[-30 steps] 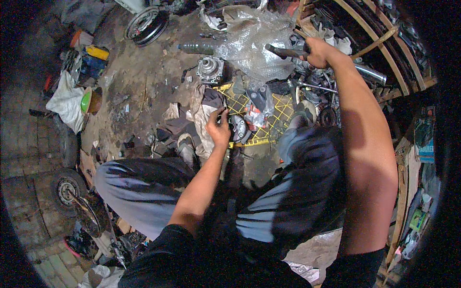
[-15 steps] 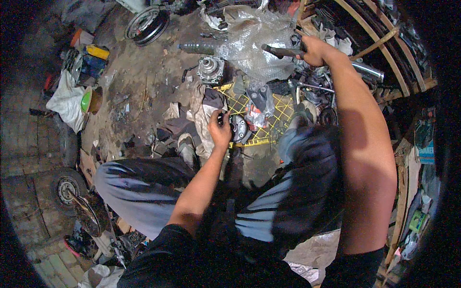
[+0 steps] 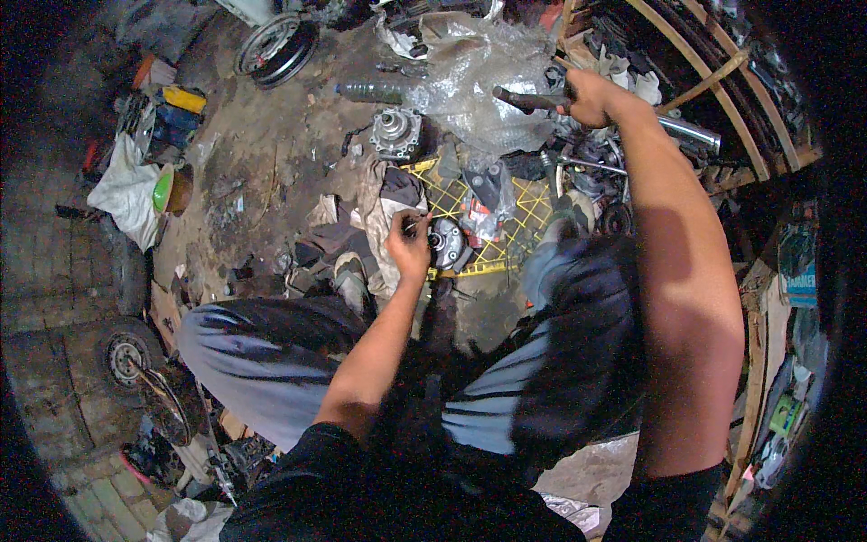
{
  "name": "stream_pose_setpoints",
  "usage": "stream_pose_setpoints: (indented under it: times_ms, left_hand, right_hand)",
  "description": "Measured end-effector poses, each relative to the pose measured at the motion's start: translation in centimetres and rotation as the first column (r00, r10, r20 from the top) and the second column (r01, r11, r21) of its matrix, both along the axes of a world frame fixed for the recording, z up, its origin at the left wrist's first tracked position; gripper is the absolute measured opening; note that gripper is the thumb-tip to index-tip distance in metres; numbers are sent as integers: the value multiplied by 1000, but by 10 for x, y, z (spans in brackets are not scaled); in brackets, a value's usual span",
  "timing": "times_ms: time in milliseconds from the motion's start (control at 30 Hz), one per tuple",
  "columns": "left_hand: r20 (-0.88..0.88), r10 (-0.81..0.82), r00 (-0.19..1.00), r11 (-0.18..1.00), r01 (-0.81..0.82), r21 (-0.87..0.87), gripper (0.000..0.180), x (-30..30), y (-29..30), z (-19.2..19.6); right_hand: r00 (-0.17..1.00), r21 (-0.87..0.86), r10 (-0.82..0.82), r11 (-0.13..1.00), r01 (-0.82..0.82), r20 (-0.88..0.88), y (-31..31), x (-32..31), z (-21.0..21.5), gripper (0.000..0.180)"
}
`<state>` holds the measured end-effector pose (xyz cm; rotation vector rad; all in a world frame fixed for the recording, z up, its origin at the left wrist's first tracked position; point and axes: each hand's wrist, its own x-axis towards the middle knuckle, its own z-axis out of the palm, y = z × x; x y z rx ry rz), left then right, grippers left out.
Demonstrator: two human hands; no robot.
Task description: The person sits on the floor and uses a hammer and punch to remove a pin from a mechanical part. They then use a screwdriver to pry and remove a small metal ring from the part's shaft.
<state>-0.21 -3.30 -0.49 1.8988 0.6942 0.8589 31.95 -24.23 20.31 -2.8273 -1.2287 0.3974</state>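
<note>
My left hand [image 3: 408, 246] is closed in a pinch, thumb and fingers curled together beside a round silver metal housing [image 3: 446, 242]. Whatever sits between those fingertips is dark and too small to name. The housing rests at the near left part of a yellow lattice crate or grid [image 3: 528, 206]. Raised at the upper right, my right hand [image 3: 591, 98] grips a dark, long hammer-like tool [image 3: 528, 99], which points left over crumpled bubble wrap [image 3: 470, 63]. A clear plastic bag [image 3: 488, 194] with small parts lies on the yellow grid.
A larger round metal part [image 3: 396, 132] stands beyond the grid, near a plastic bottle [image 3: 366, 92]. Rags [image 3: 366, 203] lie left of my left hand. Wooden slats [image 3: 713, 86] border the right side; a wheel rim [image 3: 275, 50] is at the far left.
My left hand has shifted slightly left, so more of the silver housing shows. The right hand and its tool have barely moved.
</note>
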Motion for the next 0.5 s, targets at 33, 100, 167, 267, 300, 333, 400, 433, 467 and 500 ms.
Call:
stream_pose_setpoints:
  times_ms: [33, 100, 167, 267, 300, 333, 400, 433, 467, 500]
  left_hand:
    - [-3, 4, 1000, 999, -4, -39, 10, -1, -2, 3]
    - [-114, 19, 993, 1000, -21, -14, 11, -2, -2, 8]
    - [-158, 30, 987, 999, -31, -5, 12, -4, -1, 9]
    - [-118, 29, 993, 1000, -30, -8, 13, -5, 2, 6]
    - [-103, 22, 994, 1000, -22, -1, 13, -6, 1, 4]
    - [-87, 14, 996, 1000, -14, 6, 13, -6, 1, 3]
    - [-106, 15, 994, 998, -8, 69, 14, -7, 2, -1]
    - [-116, 16, 993, 995, -4, 100, 15, -8, 3, -3]
    - [-108, 9, 994, 995, 2, 98, 15, -8, 5, -5]
    - [-97, -1, 995, 996, 10, 93, 16, -6, 6, -7]
  right_hand:
    - [1000, 7, -6, 1000, 6, -9, -1, 0, -1, 48]
    - [1000, 10, -6, 1000, 7, -11, -2, 0, -2, 48]
    - [1000, 1, 4, 1000, -4, 3, 0, -2, 0, 48]
    - [1000, 28, 4, 1000, -4, -2, 0, -1, -2, 48]
    - [1000, 27, -2, 1000, 2, 5, 0, -1, -3, 48]
    - [1000, 26, -9, 1000, 9, 11, -1, -1, -4, 48]
    - [1000, 12, -18, 1000, 17, 14, 0, -1, -4, 49]
    - [1000, -1, -20, 1000, 20, 9, 1, -2, -3, 49]
    - [1000, -14, -24, 1000, 24, 6, 2, -3, -1, 49]
    - [1000, -7, -5, 1000, 5, 15, 1, -3, 0, 48]
